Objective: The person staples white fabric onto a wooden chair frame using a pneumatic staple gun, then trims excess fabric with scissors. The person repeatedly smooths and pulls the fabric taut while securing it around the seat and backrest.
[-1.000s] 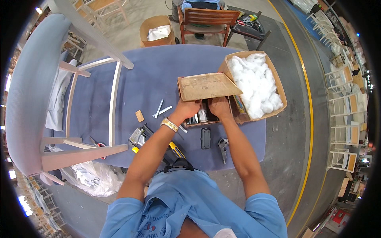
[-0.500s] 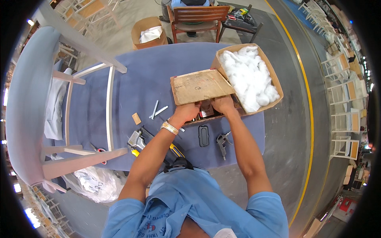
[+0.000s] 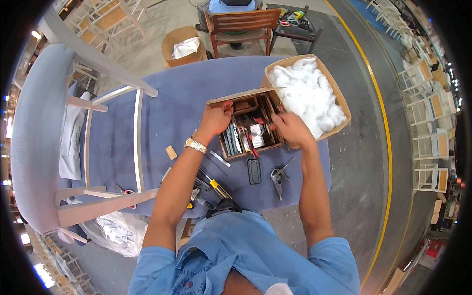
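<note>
A wooden box (image 3: pixel 268 149) divided into compartments stands before me on the blue padded surface. Its lid (image 3: pixel 246 93) is raised and shows nearly edge-on. At the box's far left, my left hand (image 3: pixel 216 119) has its fingers bent against the lid. My right hand (image 3: pixel 293 129) is over the box's right side, its fingers curled and smeared by motion, so whether it holds anything is hidden. Inside lie grey metal strips (image 3: pixel 231 139), a white packet (image 3: pixel 256 135) and a red-handled tool (image 3: pixel 253 149). A black oblong tray (image 3: pixel 253 171) lies just in front.
A carton of white stuffing (image 3: pixel 312 98) adjoins the box's right. An air blow gun (image 3: pixel 278 183), a yellow-handled screwdriver (image 3: pixel 219 188) and red-handled scissors (image 3: pixel 129 191) lie nearer me. A padded chair (image 3: pixel 39 137) lies on the left. Someone sits beyond a wooden chair (image 3: pixel 244 22).
The lid has swung up away from me, uncovering the compartments. My left hand has moved left and farther from me; my right hand has shifted slightly right.
</note>
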`<act>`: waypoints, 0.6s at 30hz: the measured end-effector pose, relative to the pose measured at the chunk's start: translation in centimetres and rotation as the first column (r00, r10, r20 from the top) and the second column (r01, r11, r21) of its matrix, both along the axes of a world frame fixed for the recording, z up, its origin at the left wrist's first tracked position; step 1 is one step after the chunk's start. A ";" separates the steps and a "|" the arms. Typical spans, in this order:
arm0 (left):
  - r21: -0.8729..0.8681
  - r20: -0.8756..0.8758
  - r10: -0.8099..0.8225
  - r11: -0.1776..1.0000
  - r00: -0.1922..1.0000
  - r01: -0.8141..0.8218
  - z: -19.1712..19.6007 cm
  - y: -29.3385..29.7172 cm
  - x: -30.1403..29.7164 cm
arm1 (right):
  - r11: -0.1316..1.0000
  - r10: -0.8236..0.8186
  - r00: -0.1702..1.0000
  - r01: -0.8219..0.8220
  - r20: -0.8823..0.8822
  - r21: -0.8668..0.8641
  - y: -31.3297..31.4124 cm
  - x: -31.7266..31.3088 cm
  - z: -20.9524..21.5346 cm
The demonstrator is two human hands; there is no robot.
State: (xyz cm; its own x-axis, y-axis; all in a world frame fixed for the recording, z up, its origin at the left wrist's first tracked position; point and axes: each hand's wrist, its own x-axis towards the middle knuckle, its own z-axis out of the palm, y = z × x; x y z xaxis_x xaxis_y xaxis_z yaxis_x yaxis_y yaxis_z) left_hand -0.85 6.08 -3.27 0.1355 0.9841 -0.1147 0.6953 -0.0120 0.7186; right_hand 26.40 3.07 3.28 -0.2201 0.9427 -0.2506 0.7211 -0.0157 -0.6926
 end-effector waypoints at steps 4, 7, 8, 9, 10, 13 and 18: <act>-0.027 -0.066 -0.173 0.985 0.983 0.172 -3.0 0.7 2.1 | 0.960 -0.114 0.955 0.034 -0.275 -0.279 -10.3 4.8 1.2; 0.059 -0.253 -0.344 0.927 0.904 0.370 -4.8 -0.2 7.5 | 0.849 -0.356 0.850 0.120 -0.389 -0.514 -18.1 7.5 -2.9; 0.014 -0.184 -0.426 0.900 0.886 0.436 -6.7 -0.2 8.6 | 0.816 -0.414 0.806 0.123 -0.422 -0.565 -20.0 7.4 -4.7; -0.045 -0.344 -0.456 0.881 0.821 0.471 -9.5 -0.2 9.7 | 0.820 -0.399 0.811 0.106 -0.428 -0.562 -21.4 6.9 -6.4; -0.039 -0.416 -0.465 0.868 0.782 0.496 -12.0 -0.6 10.4 | 0.826 -0.388 0.813 0.097 -0.435 -0.556 -22.4 6.2 -8.2; 0.255 -0.748 -0.221 0.775 0.626 0.578 -23.3 -0.8 10.2 | 0.848 -0.330 0.862 0.092 -0.385 -0.521 -22.9 3.9 -12.4; 0.076 -0.442 -0.322 0.916 0.837 0.393 -23.2 -2.4 11.4 | 0.910 -0.393 0.905 0.357 -0.161 -0.212 -22.0 1.1 -17.0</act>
State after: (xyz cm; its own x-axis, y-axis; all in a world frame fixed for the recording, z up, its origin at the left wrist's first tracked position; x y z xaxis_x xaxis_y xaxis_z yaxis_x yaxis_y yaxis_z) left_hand 10.53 3.67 -26.47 0.4566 0.8854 -0.0875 0.8507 -0.4056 0.3344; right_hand 27.50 -18.98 -13.76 0.0792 0.9103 -0.4062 0.4878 -0.3908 -0.7806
